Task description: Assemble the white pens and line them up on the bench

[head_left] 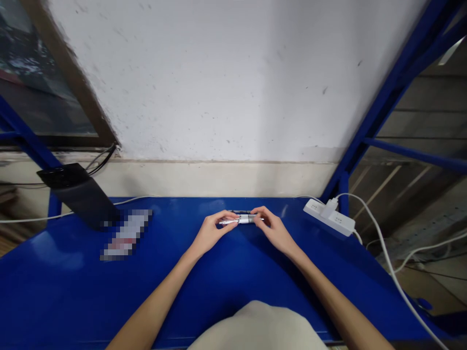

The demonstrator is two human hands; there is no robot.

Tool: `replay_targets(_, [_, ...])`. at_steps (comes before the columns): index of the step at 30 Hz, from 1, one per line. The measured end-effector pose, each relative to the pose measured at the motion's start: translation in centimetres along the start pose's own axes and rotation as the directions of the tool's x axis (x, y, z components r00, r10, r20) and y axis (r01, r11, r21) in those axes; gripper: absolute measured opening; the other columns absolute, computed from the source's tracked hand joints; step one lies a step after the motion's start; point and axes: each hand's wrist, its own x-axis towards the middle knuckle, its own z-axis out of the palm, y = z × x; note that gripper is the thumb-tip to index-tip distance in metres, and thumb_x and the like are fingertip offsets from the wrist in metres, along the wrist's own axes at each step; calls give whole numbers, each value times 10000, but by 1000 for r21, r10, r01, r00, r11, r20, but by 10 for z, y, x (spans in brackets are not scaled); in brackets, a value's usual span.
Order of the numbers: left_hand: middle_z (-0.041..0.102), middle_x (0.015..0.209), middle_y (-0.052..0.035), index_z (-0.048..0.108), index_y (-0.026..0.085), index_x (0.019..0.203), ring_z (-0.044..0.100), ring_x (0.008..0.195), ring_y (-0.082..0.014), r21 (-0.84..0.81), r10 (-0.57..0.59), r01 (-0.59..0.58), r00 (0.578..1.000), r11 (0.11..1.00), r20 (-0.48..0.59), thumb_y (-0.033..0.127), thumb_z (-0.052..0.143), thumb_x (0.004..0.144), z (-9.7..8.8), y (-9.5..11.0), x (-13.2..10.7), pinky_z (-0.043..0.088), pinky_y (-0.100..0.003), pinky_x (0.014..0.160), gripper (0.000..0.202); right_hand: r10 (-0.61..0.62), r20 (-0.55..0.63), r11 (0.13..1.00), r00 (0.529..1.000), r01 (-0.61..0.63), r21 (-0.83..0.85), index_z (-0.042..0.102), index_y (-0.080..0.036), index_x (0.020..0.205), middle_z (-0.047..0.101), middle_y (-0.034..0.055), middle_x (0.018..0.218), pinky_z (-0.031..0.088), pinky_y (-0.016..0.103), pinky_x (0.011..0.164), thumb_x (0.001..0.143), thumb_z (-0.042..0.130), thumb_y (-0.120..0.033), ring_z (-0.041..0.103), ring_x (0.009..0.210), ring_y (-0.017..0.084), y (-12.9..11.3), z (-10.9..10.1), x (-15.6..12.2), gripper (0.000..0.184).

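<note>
Just above the blue tabletop [233, 282], near its far edge, I hold slim white pens [243, 219] level between my two hands. They seem to lie side by side, but fingers hide part of them and I cannot tell how many there are. My left hand [213, 231] pinches their left part, where a thin pointed end sticks out. At the other end, my right hand [274, 231] grips with thumb and fingers, and a short tip shows past it. A dark, flat thing [239, 211] shows just behind the pens, too small to make out.
To the right lies a white power strip [328, 218] with a plug and cables. A black container [80, 194] leans at the left, beside a blurred-out flat item [127, 236]. Blue metal frame posts [379, 107] flank the table, and a white wall [204, 87] stands behind.
</note>
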Motion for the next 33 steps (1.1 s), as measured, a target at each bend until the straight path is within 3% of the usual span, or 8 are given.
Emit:
replay_targets(2, [800,1056,-58,769,212,1083,745,978,-243,-35,-18,18,1000,999,3,376,745,910,0,-1,1,561,-358,919,240,-33,3,999,999,33,-14,648,-258,1132,630,-3,869,426,286,691,979,609,-480,549,718,168,0,0,0,273])
replay_targets(7, [808,989,-64,771,196,1094,762,876,-232,-101,-56,55,998,993,-5,375,785,861,0,-3,3,590,-357,865,294,52,55,998,997,-54,40,656,-245,1082,527,-36,684,330,275,575,1015,536,-522,442,581,146,0,1,-1,310])
replay_targets(13, [794,1173,-88,774,190,1071,778,981,-250,-209,-113,108,993,972,-13,348,857,778,1,-2,3,601,-341,898,343,-45,25,997,999,46,-59,675,-239,1043,641,4,866,385,300,711,1026,546,-481,532,749,171,-3,1,-2,275])
replay_targets(18, [824,956,-69,732,183,1169,790,943,-266,-246,-137,125,990,961,-34,352,888,758,-1,2,3,607,-367,909,471,8,64,1000,998,-10,29,642,-247,1144,531,-37,693,323,293,608,1061,471,-485,430,604,148,1,5,-3,304])
replay_targets(21, [821,972,-74,675,182,1150,791,955,-265,-355,-179,137,980,925,-90,354,914,731,1,4,4,608,-383,931,513,-7,119,996,993,-3,88,604,-241,1180,597,-37,675,397,308,675,1071,464,-462,503,633,159,0,10,-4,283])
replay_targets(24, [804,1052,-89,639,178,1058,787,959,-252,-492,-218,142,971,859,-100,388,887,775,5,5,4,617,-378,919,431,-36,222,992,974,8,126,588,-241,1190,731,9,836,474,352,821,1058,519,-442,633,788,188,-3,16,-6,250])
replay_targets(28, [785,1053,-93,683,161,1069,763,832,-201,-521,-218,183,976,833,-5,415,821,853,9,8,2,632,-333,808,361,-68,130,991,989,52,123,604,-257,1232,729,63,1133,494,391,930,1016,607,-457,676,1018,224,-7,25,-7,294])
replay_targets(33, [777,920,-90,731,141,999,720,752,-183,-418,-178,243,966,876,189,402,834,842,16,15,-3,612,-292,681,321,-73,-5,982,997,73,175,671,-258,1133,701,38,1083,481,370,924,1013,609,-479,661,973,212,-10,30,-7,259])
